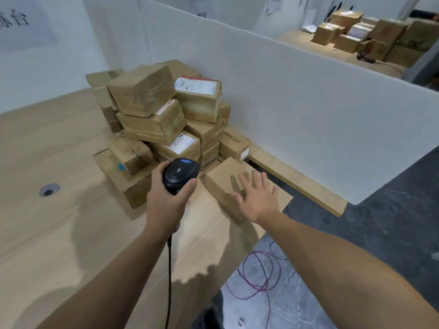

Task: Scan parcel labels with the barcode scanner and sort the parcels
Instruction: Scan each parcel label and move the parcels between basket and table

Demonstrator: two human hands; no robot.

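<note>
Head view. Left hand (166, 198) is closed around the grip of the barcode scanner (180, 173), whose head points toward the parcel pile (161, 119); its cable (169, 269) hangs down past the wrist. Right hand (257, 198) is flat with fingers spread and holds nothing. It is over a single parcel (221, 184); contact cannot be told because of blur.

The single parcel lies at the right edge of the table (59, 233), just in front of the pile. The pile is stacked at the far right of the table, against the white partition (297, 91).

Handling, judged: a small taped cardboard box, so probably light, stiff at the edges and a little slick where taped. No label shows on its top face, so it likely needs turning over. Best hold is across the short sides, thumb on one and fingers on the other, one hand being enough. It sits close to the table edge, so a careless push could send it off. Pile parcels lean on each other, so take top ones first.
</note>
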